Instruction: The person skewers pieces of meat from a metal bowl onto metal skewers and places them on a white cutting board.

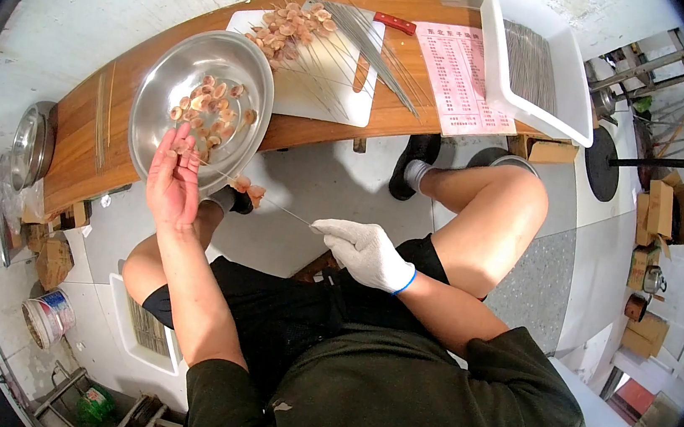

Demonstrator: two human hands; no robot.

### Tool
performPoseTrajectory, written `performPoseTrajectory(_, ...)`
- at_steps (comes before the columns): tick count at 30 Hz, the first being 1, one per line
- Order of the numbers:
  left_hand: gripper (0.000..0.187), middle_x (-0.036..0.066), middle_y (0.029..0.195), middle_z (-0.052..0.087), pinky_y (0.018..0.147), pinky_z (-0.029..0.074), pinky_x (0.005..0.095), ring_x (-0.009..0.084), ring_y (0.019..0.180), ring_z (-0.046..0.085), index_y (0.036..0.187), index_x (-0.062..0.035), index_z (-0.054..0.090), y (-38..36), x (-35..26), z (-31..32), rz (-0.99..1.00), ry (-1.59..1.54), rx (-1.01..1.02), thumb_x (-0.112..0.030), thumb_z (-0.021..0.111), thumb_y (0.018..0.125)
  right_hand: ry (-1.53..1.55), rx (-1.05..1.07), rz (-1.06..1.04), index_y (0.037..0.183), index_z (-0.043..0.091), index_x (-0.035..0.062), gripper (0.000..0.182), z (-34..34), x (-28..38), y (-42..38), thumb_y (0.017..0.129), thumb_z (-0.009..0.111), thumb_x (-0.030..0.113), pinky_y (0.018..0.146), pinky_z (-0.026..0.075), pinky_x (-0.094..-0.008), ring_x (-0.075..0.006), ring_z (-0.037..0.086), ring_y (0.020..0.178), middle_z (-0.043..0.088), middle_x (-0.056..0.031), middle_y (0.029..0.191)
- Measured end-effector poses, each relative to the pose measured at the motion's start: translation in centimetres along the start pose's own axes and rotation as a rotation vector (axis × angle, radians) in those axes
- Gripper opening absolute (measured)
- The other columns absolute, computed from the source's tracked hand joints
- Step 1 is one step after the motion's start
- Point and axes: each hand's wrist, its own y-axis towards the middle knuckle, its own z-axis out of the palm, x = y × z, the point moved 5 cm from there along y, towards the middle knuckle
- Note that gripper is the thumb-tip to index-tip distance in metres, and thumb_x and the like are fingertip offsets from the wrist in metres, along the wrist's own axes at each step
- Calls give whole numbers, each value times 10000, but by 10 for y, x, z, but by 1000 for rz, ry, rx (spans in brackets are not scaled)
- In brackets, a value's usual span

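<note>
Metal skewer (283,209): held slantwise, long axis run from 4 to 10 o'clock; threaded pieces (248,191) carried midway.
Gloved right hand (367,254): pinched closed on the 4 o'clock end.
Bare left hand (174,186): half curled, palm up; a food piece (184,151) held near the 10 o'clock end.
Steel bowl (159,79): set on desk (291,139), nearer the left hand, at its 12 o'clock.

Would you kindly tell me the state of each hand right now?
Left hand: partly curled, holding small pinkish pieces.
Right hand: gloved, closed, holding a thin skewer.
</note>
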Motion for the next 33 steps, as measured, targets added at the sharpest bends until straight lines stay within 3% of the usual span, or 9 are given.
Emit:
performPoseTrajectory(12,341,204,1243,589,1013,484,418,308,1159,588,1315,61,488,-4,-2,2,-47,-4,-73,-91,471,1011,6,0,70,1176,644,-34,273,0,2,0,936,578,77,910,505,-294,-185,669,1039,709,-170,1099)
performPoseTrajectory(23,350,188,1269,593,962,515,365,257,1130,611,1310,32,507,-2,-2,-6,-24,37,-99,-151,504,1012,18,-4,84,1174,645,-34,270,0,1,0,933,590,73,897,510,-290,-180,671,1026,712,-166,1093)
performPoseTrajectory(26,343,184,1256,604,962,516,365,254,1117,621,1302,24,514,-1,-1,-10,-43,34,-112,-158,510,1011,-33,-13,-30,1173,645,-33,271,-1,2,0,932,587,77,890,513,-293,-183,675,1018,712,-171,1086)
performPoseTrajectory(33,343,181,1234,622,965,517,365,247,1104,631,1288,38,517,-4,1,-11,-68,-15,-85,-153,527,1003,-48,-11,-57,1169,646,-29,273,-1,2,1,931,574,84,897,512,-300,-195,678,1024,706,-183,1091)
